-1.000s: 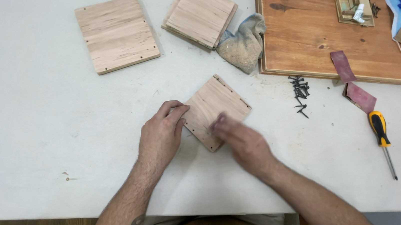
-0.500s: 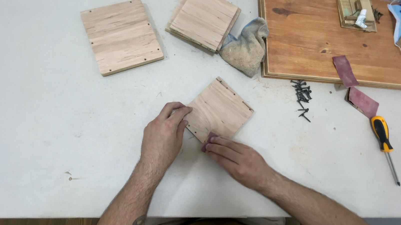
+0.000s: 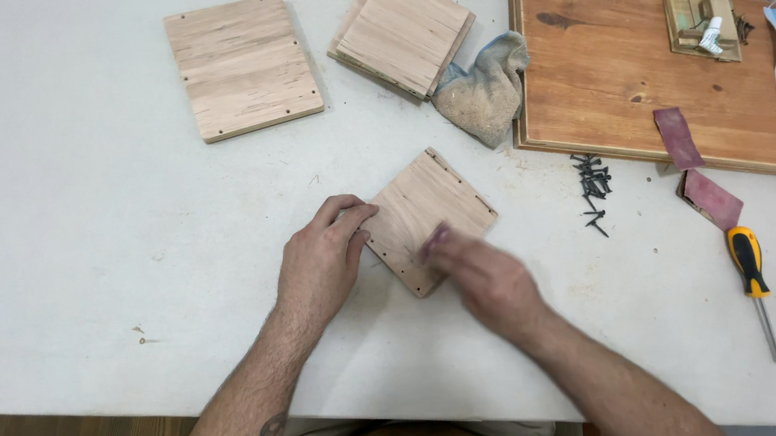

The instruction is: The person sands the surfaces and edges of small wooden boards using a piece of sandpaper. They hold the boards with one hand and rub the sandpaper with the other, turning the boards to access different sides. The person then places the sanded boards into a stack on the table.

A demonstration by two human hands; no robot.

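Left hand [image 3: 320, 265]: lies flat, fingers pressing the small wooden panel [image 3: 428, 211] down on the white table [image 3: 69, 235], gripping nothing.
Right hand [image 3: 482, 271]: blurred, pinching a reddish sandpaper scrap [image 3: 436, 236] against the panel's near edge.
Progress: sanding looks underway on this panel.
Farther: pile of dark screws [image 3: 591, 187], stacked panels [image 3: 406, 31] and one large panel [image 3: 244, 64] lie untouched.

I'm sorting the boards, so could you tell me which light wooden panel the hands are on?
The small square panel nearest the table's front edge; the other two lie untouched farther back.
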